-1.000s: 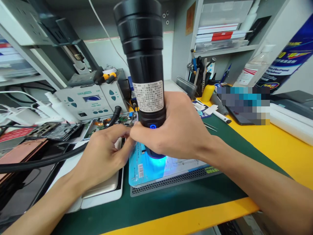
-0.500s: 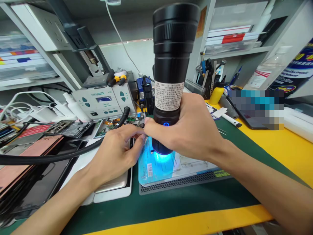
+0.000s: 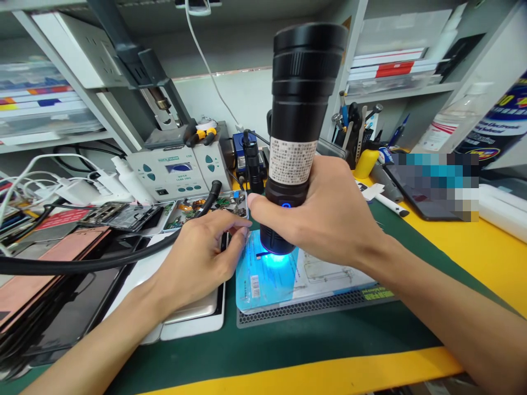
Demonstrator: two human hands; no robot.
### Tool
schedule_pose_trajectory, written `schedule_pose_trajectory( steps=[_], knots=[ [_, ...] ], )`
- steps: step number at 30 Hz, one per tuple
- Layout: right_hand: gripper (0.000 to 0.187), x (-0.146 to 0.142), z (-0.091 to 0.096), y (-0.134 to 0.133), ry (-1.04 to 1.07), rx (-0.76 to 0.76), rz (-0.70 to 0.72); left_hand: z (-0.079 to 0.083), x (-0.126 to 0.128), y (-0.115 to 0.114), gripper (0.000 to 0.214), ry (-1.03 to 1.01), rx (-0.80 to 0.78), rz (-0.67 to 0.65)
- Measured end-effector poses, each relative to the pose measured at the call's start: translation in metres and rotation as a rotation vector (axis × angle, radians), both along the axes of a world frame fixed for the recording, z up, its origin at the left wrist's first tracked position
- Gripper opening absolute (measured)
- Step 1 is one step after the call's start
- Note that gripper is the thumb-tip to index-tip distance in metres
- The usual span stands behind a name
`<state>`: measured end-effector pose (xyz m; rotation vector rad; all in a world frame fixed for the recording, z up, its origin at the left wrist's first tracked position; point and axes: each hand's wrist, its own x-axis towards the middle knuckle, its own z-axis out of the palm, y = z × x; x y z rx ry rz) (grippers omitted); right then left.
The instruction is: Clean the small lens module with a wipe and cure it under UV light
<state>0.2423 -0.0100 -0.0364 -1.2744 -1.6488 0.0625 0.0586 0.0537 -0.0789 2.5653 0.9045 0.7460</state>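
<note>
My right hand (image 3: 329,214) is wrapped round a black flashlight-shaped device (image 3: 302,88) with a printed white label and a lit blue button. It stands nearly upright, and bright blue-white light glows at its lower end. Under it lies a flat blue and white package (image 3: 263,299) with a barcode. A small dark strip (image 3: 262,255) shows beside the glow; I cannot tell what it is. Thumb and forefinger of my left hand (image 3: 206,255) are pinched together by the package's upper left edge. Whatever they hold, if anything, is too small to make out.
Phones and phone parts (image 3: 78,274) crowd the left side. A black hose (image 3: 123,263) crosses toward a tray of circuit boards (image 3: 185,211). Behind stands a grey soldering station (image 3: 177,170). Tools (image 3: 354,123), a yellow bottle (image 3: 366,163) and a clear bottle (image 3: 450,123) are at right.
My right hand and the black device have shifted slightly right, and the right thumb has drawn a little away from the left fingertips. My left hand stays pinched in nearly the same place.
</note>
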Motion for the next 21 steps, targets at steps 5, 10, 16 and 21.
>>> schedule_pose_trajectory(
  steps=[5,10,16,21],
  knots=[
    [0.032,0.005,0.001,0.002,0.004,-0.04,-0.017,0.003,0.001,-0.001,0.012,0.006,0.015,-0.005],
    [0.029,0.008,0.001,0.004,0.021,-0.055,-0.02,0.002,0.002,0.0,0.013,0.008,0.043,-0.011],
    [0.027,0.012,0.003,0.004,0.044,-0.032,-0.051,-0.001,0.002,0.0,0.014,0.012,0.049,-0.007],
    [0.027,0.014,0.004,0.006,0.028,0.034,-0.143,-0.003,0.001,0.001,0.015,0.02,0.064,-0.017]
  ],
)
